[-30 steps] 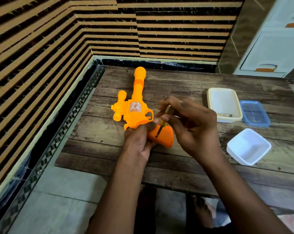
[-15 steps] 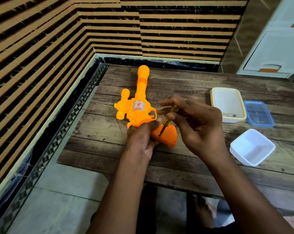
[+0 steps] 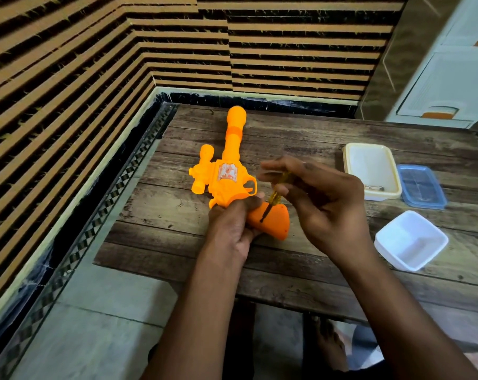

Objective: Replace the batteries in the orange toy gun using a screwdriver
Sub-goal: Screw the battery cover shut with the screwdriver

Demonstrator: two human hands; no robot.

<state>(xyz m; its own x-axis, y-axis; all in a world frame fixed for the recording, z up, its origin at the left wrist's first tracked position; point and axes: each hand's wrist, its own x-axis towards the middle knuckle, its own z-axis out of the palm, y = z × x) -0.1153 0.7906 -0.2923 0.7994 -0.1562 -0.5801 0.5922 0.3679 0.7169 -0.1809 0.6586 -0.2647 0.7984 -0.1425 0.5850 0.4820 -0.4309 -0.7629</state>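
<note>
Orange plastic toy gun (image 3: 227, 176), wooden table (image 3: 314, 138)

No text or label is legible anywhere.

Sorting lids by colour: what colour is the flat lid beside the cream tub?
Translucent blue lid, lying right of the cream tub; clearest in the head view.
</note>
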